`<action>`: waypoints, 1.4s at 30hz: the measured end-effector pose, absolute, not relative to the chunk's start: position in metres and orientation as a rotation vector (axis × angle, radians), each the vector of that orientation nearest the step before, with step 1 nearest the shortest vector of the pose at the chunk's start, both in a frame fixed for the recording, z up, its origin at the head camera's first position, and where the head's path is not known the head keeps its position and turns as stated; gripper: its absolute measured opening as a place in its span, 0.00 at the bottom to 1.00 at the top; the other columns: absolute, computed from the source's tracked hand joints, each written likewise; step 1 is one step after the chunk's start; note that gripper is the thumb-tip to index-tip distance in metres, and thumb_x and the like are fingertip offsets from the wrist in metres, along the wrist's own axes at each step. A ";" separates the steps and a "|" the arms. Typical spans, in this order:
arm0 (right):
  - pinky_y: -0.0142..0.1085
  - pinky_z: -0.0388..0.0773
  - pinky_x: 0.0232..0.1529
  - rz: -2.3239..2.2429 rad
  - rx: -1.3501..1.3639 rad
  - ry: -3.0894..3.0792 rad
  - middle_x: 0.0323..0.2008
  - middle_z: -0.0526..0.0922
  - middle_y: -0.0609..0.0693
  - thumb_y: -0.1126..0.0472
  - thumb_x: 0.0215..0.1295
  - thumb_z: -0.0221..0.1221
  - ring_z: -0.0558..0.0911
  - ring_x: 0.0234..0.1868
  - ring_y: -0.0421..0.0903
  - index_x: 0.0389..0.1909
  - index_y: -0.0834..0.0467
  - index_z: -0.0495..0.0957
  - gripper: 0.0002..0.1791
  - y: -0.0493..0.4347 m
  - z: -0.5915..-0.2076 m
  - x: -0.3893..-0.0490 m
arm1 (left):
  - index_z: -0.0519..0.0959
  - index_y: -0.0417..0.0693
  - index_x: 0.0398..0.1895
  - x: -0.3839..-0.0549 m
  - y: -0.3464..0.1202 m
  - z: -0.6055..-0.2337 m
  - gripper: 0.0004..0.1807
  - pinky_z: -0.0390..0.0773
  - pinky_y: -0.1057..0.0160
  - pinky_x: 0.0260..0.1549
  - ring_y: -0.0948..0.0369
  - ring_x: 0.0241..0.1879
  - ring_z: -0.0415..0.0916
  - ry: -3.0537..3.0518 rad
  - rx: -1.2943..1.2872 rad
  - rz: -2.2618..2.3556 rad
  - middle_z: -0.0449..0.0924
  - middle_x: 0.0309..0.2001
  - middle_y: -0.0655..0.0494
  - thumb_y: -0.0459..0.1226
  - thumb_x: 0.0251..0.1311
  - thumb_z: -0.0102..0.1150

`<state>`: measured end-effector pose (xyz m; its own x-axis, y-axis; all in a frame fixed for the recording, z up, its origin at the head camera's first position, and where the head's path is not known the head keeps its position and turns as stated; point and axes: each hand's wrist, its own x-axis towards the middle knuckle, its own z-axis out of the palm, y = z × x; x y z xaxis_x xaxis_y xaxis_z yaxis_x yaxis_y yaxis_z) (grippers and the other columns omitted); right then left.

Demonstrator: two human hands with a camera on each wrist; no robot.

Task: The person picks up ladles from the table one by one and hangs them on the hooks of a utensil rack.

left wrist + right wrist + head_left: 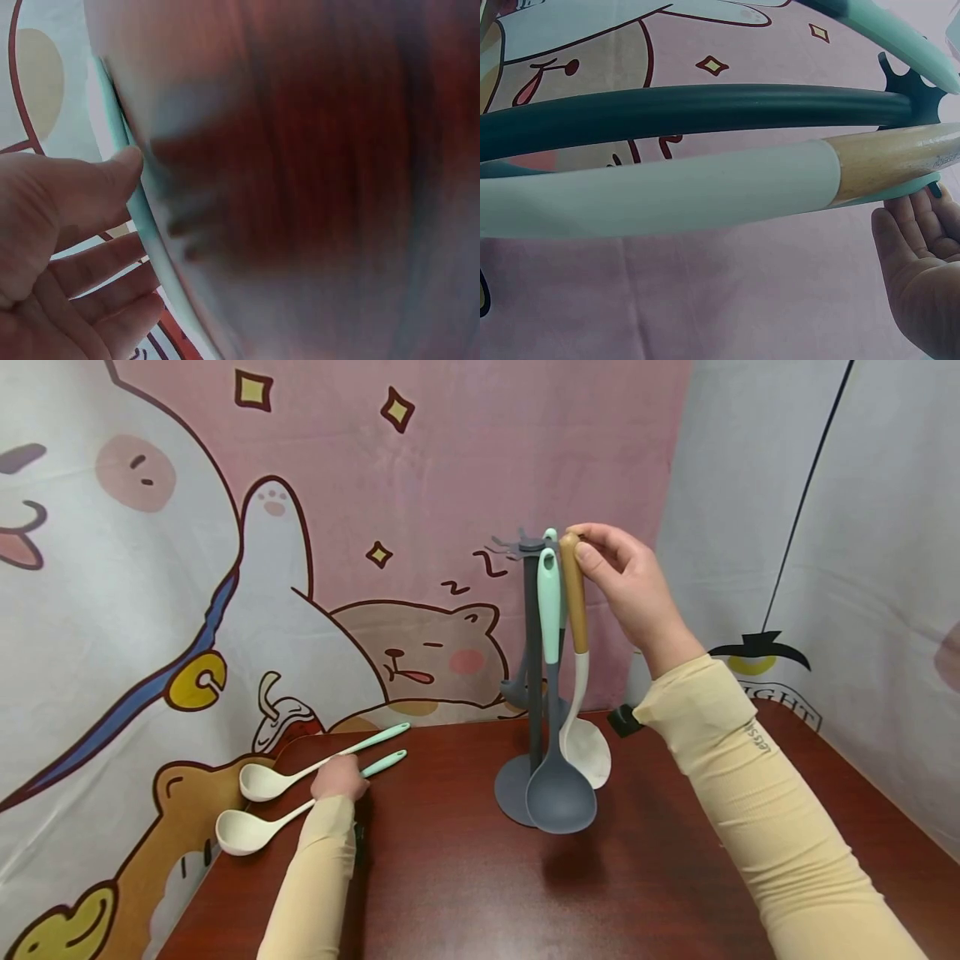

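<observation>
We see a cream-headed spoon with a wooden handle (pixel 575 602) hanging upright beside the top of a grey utensil stand (pixel 532 635), its pale bowl low near the stand's round base. The right hand (pixel 630 585) pinches the top of the wooden handle between thumb and fingertips. In the right wrist view the wood meets the cream neck at a clean joint, with the dark stand post just above it.

Just in front hangs a grey ladle with a mint handle (pixel 555 727), its bowl down over the base and partly covering the cream spoon's bowl.

On the red-brown table (pixel 465 877), well to the left, lie two cream spoons with mint handles (pixel 300 777), side by side. The left hand (pixel 339 777) rests on them; in the left wrist view its fingers look loosely spread against a mint handle, though that picture is blurred. A cartoon-printed cloth (pixel 225 568) hangs behind.
</observation>
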<state>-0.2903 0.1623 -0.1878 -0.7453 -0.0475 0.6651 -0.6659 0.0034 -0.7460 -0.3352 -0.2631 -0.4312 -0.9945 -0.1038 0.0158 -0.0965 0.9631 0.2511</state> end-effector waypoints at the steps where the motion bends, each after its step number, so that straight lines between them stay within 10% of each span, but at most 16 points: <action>1: 0.35 0.73 0.56 1.794 0.733 -1.830 0.47 0.79 0.51 0.63 0.73 0.55 0.76 0.49 0.45 0.58 0.69 0.74 0.18 0.162 -0.188 -0.290 | 0.80 0.35 0.44 -0.335 -0.264 -0.431 0.15 0.79 0.40 0.37 0.38 0.46 0.77 -3.086 0.165 -0.394 0.78 0.48 0.32 0.33 0.54 0.66; 16: 0.36 0.73 0.57 1.797 0.743 -1.824 0.47 0.79 0.51 0.63 0.73 0.55 0.76 0.49 0.45 0.58 0.69 0.74 0.18 0.162 -0.188 -0.291 | 0.83 0.40 0.34 -0.335 -0.267 -0.433 0.11 0.80 0.40 0.34 0.39 0.43 0.79 -3.061 0.173 -0.389 0.81 0.45 0.34 0.27 0.63 0.49; 24: 0.36 0.73 0.56 1.796 0.735 -1.823 0.47 0.79 0.51 0.63 0.72 0.56 0.76 0.49 0.45 0.58 0.69 0.74 0.18 0.162 -0.188 -0.291 | 0.80 0.46 0.23 -0.340 -0.261 -0.433 0.10 0.79 0.45 0.28 0.47 0.33 0.79 -2.989 0.060 -0.395 0.81 0.33 0.43 0.26 0.57 0.54; 42: 0.35 0.73 0.56 1.788 0.727 -1.835 0.48 0.79 0.51 0.63 0.73 0.55 0.76 0.50 0.45 0.58 0.68 0.74 0.18 0.162 -0.187 -0.290 | 0.83 0.41 0.36 -0.332 -0.185 -0.382 0.04 0.78 0.48 0.37 0.48 0.35 0.79 -2.700 -0.267 -0.675 0.82 0.33 0.47 0.30 0.58 0.67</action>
